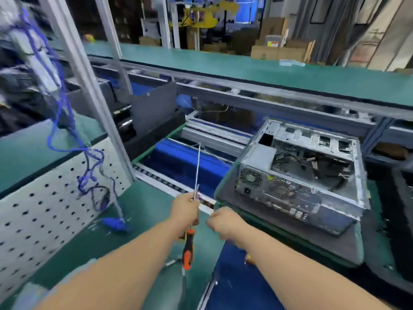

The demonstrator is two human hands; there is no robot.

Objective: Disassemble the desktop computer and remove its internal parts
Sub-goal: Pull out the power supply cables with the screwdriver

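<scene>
An open grey desktop computer case (299, 166) lies on its side on a dark mat (335, 238) at the right, with loose cables and the power supply visible inside. My left hand (186, 212) grips a long screwdriver (196, 171) with an orange and black handle (188, 249); its thin shaft points up and away. My right hand (223, 221) is just right of it, fingers curled, blurred by motion; what it holds cannot be made out. Both hands are left of and below the case.
A white pegboard panel (44, 211) with blue cables (67, 130) stands at the left. A blue bin (185, 162) sits in a roller conveyor (161, 180) behind my hands. A second blue tray (237, 285) lies below. Green belts and cardboard boxes (279, 50) run behind.
</scene>
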